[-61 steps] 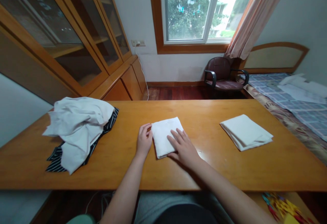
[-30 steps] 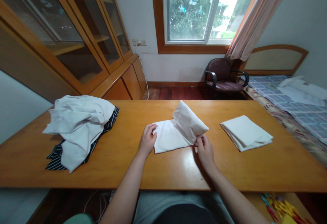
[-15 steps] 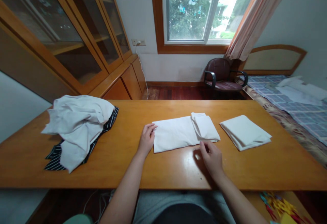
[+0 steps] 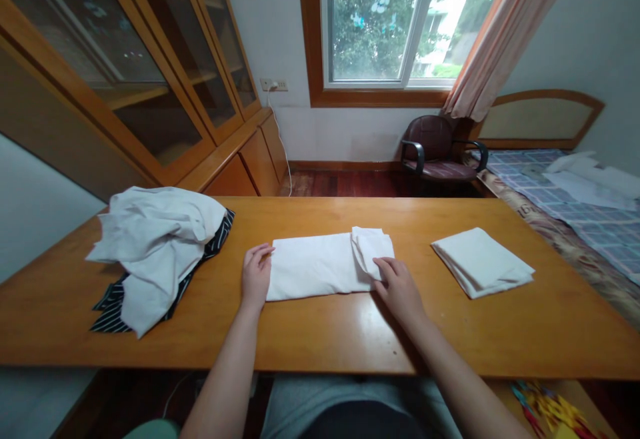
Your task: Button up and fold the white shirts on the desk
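Note:
A white cloth (image 4: 320,267) lies across the middle of the wooden table (image 4: 320,332) as a long strip, with its right end doubled back into a small flap. My left hand (image 4: 256,273) is at the strip's left end, fingers curled on the edge. My right hand (image 4: 399,287) rests at the right end, fingers stretched flat onto the flap.
A crumpled pile of white cloths (image 4: 155,239) over a dark striped one (image 4: 113,302) sits on the table's left part. A neatly folded white stack (image 4: 481,262) lies to the right. Behind the table are a glass-fronted cabinet (image 4: 150,79), a chair (image 4: 440,149) and a bed (image 4: 575,205).
The small folded cloth was opened out to the right into a long strip. Since half a second ago the strip has slid left with both hands, and my right hand has come onto its right end.

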{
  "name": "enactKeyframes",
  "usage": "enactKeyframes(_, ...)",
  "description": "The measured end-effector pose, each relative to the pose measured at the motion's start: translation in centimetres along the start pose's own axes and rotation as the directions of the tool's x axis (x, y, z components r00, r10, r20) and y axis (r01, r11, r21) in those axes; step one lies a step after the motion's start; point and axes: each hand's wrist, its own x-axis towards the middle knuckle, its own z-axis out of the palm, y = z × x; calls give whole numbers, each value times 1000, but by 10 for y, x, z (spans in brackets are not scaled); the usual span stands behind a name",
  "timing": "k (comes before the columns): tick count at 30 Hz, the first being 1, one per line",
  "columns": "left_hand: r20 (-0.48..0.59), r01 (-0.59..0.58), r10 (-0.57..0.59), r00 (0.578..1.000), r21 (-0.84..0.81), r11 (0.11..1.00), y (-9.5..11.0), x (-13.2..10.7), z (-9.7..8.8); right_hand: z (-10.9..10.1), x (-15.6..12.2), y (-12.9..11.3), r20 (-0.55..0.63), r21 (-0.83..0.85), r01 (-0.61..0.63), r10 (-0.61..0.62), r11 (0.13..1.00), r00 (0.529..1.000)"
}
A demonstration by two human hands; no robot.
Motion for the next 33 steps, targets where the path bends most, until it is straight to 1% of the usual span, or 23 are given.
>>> enactKeyframes(3,-37,-45,50,998,126,991,-1,4,-14,3,4,-13,-21,102,-7,9,995,1000)
enactKeyframes(5,-44,-105,117,992,212,972,5,5,-17,2,8,-20,-45,183,-33,42,983,998)
enactKeyframes(7,3,-185,191,982,252,950,17,4,-14,0,11,-21,-71,258,-96,118,961,990)
enactKeyframes(9,114,-278,257,960,236,931,33,-1,-4,-3,11,-18,-101,325,-192,236,926,967)
enactKeyframes(11,248,-365,316,916,181,913,47,-8,10,-8,8,-10,-131,400,-296,374,868,918)
enactKeyframes(12,315,-401,339,886,156,903,53,-13,17,-12,5,-5,-148,435,-338,437,835,887)
enactKeyframes(14,423,-451,357,833,147,880,58,-23,31,-19,-4,6,-204,484,-389,534,784,821)
enactKeyframes(15,461,-467,352,814,160,870,58,-27,36,-23,-9,12,-244,491,-403,566,772,788)
enactKeyframes(17,508,-482,330,795,199,853,54,-33,43,-33,-20,26,-330,476,-423,602,771,727)
enactKeyframes(18,524,-485,319,790,217,847,51,-35,44,-38,-26,33,-364,457,-432,607,777,707)
enactKeyframes(19,538,-489,310,784,228,842,48,-36,43,-43,-32,40,-386,430,-440,601,788,700)
enactKeyframes(20,552,-495,305,776,233,837,45,-37,42,-47,-38,47,-393,393,-439,579,808,714)
enactKeyframes(21,566,-504,305,766,235,831,43,-37,40,-52,-42,53,-392,338,-428,539,838,746)
enactKeyframes(23,597,-531,313,738,229,816,41,-37,33,-59,-49,66,-355,206,-352,405,913,842)
enactKeyframes(25,633,-565,327,702,215,796,41,-37,24,-64,-52,75,-266,68,-231,241,971,933)
enactKeyframes(26,649,-581,332,684,210,786,40,-38,19,-65,-52,79,-205,8,-168,166,986,964)
enactKeyframes(27,663,-595,335,669,208,776,39,-39,13,-66,-51,82,-139,-41,-111,104,993,985)
enactKeyframes(29,676,-615,338,655,218,758,35,-41,2,-65,-47,87,-33,-100,-22,19,995,999)
enactKeyframes(31,669,-619,330,666,248,746,30,-42,-10,-64,-42,90,12,-130,36,-34,991,999)
enactKeyframes(33,663,-612,311,681,282,739,24,-43,-22,-63,-36,93,13,-138,70,-69,988,998)
